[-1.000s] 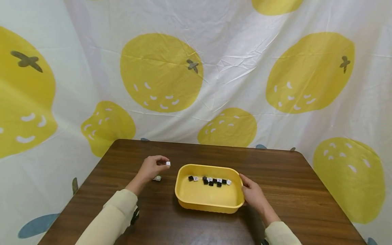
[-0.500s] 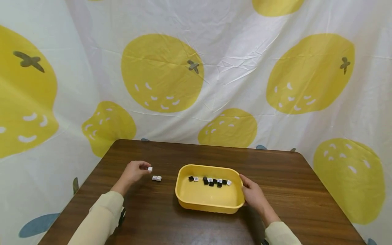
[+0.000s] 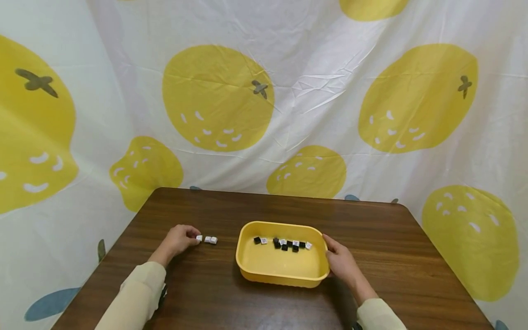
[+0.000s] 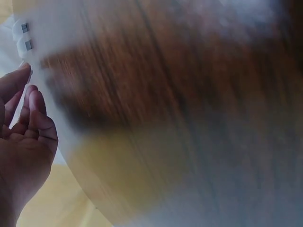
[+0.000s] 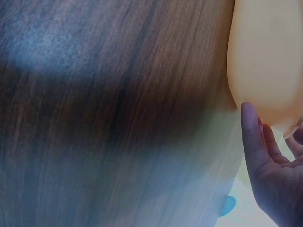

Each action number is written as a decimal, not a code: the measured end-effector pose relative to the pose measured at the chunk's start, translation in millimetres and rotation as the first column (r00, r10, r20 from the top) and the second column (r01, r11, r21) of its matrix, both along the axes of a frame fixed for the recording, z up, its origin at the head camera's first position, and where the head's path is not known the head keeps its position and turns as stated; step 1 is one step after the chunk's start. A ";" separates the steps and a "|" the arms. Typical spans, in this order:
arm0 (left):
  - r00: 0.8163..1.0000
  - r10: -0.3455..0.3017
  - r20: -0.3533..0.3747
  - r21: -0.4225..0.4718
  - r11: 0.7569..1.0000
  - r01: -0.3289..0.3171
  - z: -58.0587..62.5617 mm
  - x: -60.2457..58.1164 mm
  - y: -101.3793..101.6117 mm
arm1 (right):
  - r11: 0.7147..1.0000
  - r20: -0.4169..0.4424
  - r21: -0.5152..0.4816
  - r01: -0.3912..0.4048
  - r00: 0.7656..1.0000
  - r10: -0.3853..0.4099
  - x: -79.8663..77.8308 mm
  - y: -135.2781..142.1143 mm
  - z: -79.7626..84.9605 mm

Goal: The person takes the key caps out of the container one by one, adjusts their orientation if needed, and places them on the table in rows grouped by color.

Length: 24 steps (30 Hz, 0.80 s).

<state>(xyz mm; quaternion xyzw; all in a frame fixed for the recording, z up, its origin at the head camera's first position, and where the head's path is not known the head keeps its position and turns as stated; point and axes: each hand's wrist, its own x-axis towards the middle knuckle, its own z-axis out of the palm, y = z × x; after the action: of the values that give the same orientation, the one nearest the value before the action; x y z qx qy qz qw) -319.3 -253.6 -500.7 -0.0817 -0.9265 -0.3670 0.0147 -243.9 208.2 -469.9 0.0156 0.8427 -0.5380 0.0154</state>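
Observation:
My left hand (image 3: 180, 239) pinches a small white cube (image 3: 199, 238), which looks like a keycap, at the table surface. Just right of it, two similar white cubes (image 3: 211, 239) stand side by side on the table; the left wrist view shows these white cubes (image 4: 24, 46) beyond the fingertips (image 4: 24, 69), each with a dark square mark. My right hand (image 3: 342, 259) grips the right end of a yellow plastic tray (image 3: 284, 278). Inside lie several black and white cubes, mostly toward its far side. The right wrist view shows the tray's outer wall (image 5: 265, 56) and the hand's fingers against it.
A dark brown wooden table (image 3: 255, 307) bears everything, its rounded far corners near a white cloth (image 3: 309, 27) printed with yellow fruit. The tray stands between my two hands, with the white cubes to its left.
The left hand has moved left with its cube and lowered it to the table, left of the other two, which came into fuller view. The right hand and tray have stayed put.

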 end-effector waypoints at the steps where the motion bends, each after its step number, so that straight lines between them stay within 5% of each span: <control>1: 1.000 -0.003 -0.002 0.004 1.000 0.003 -0.3 0.1 0.9 | 1.000 0.001 0.000 0.000 1.000 0.000 -0.1 0.1 -0.3; 24: 0.999 -0.026 -0.030 -0.062 0.998 0.024 0.3 -0.2 8.8 | 1.000 0.026 -0.002 0.005 1.000 -0.005 1.0 0.0 0.3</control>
<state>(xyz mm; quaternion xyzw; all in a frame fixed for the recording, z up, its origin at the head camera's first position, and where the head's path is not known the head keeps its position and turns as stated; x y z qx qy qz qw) -319.5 -244.8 -500.4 -0.0994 -0.9360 -0.3369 0.0218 -242.9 208.2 -469.6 0.0246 0.8417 -0.5388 0.0252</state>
